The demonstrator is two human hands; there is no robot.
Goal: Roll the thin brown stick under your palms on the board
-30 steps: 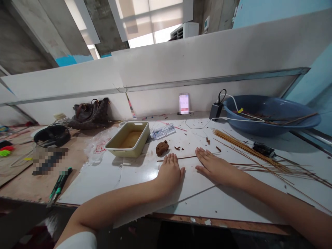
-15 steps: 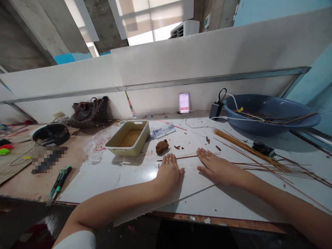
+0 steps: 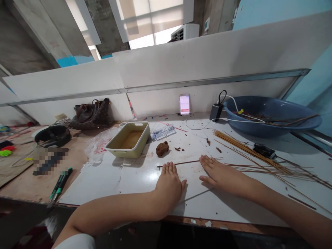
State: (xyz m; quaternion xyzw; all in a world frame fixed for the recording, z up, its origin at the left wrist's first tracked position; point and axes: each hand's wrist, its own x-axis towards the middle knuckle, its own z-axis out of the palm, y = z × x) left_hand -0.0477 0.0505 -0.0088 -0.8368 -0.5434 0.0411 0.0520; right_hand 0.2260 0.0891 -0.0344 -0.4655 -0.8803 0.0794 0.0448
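Note:
My left hand (image 3: 169,186) lies palm down on the white work surface, fingers stretched out over one end of a thin brown coated stick (image 3: 187,162). Flat near the other end rests my right hand (image 3: 219,171), its thumb spread away from the fingers. Between the two hands the stick shows bare; under the palms it is hidden. Just beyond my left hand sits a lump of brown dough-like material (image 3: 162,148), with small brown crumbs (image 3: 177,149) beside it. Thin tan sticks (image 3: 236,147) lie in a loose bundle to the right of my right hand.
A yellow-green tub (image 3: 127,152) holds brownish contents, beside a clear bottle (image 3: 164,131). At the back right are a blue basin (image 3: 269,129) and a black box with a cable (image 3: 216,111). Box cutters (image 3: 61,185), a headband-like black ring (image 3: 52,136) and a handbag (image 3: 90,116) lie left.
Both hands have slid a little toward me, still flat, and the stick under them has shifted the same way. A dark stick by my right forearm has come into sight.

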